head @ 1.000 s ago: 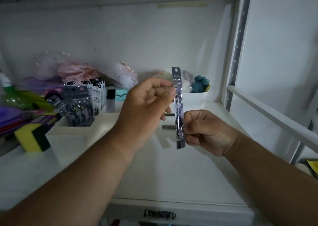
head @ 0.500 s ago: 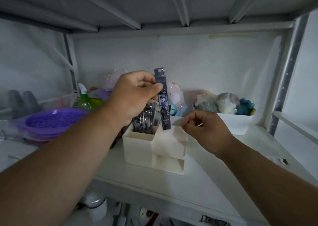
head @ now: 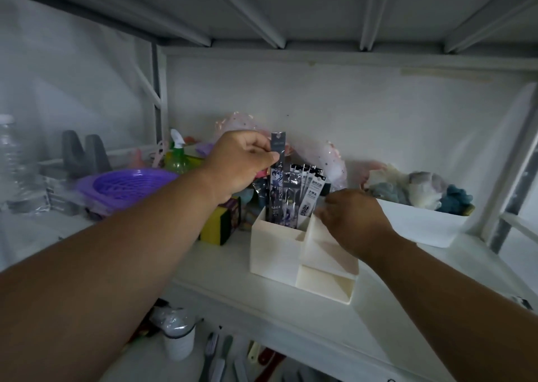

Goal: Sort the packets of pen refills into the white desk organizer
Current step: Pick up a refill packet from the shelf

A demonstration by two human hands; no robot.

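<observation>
A white desk organizer [head: 273, 253] stands on the white shelf, with a tall back compartment and stepped lower trays. My left hand [head: 241, 163] pinches the top of a dark, narrow packet of pen refills [head: 277, 183], held upright with its lower end inside the tall left compartment. Several more refill packets [head: 308, 192] stand in the compartment beside it. My right hand [head: 352, 221] rests against the organizer's right side at the stepped trays, fingers loosely bent, holding nothing that I can see.
A white bin [head: 422, 227] of soft coloured items sits to the right. To the left are a yellow-green sponge [head: 218, 227], a purple basket [head: 125, 183], a green spray bottle [head: 177, 157] and a clear bottle [head: 11, 160]. Tools lie on the shelf below.
My left hand has carried the packet down to the organizer, its lower end now inside the tall compartment. My right hand let go of it earlier and has moved to the organizer's right side.
</observation>
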